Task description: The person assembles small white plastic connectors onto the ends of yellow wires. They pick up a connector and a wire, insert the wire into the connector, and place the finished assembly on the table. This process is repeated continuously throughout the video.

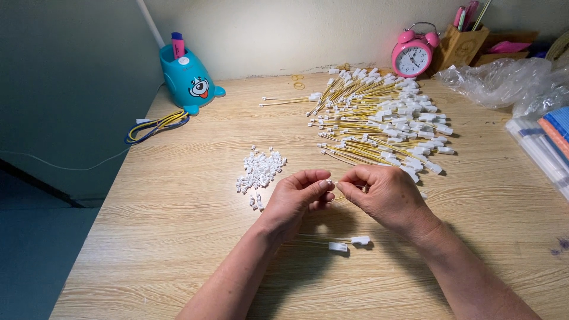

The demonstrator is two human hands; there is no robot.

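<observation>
Hands meet above a wooden table [178, 237], left hand [296, 198] and right hand [385, 195] pinched together on a thin yellow wire [339, 197] and its tiny white connector [331, 182]. Far right, a large heap of finished leads [379, 118] suggests much done; near left, a small pile of loose connectors [261, 169] remains. Two white plugs [349, 243] lie below.

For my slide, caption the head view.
Two hands pinch a small white connector beside piled yellow wires.
</observation>
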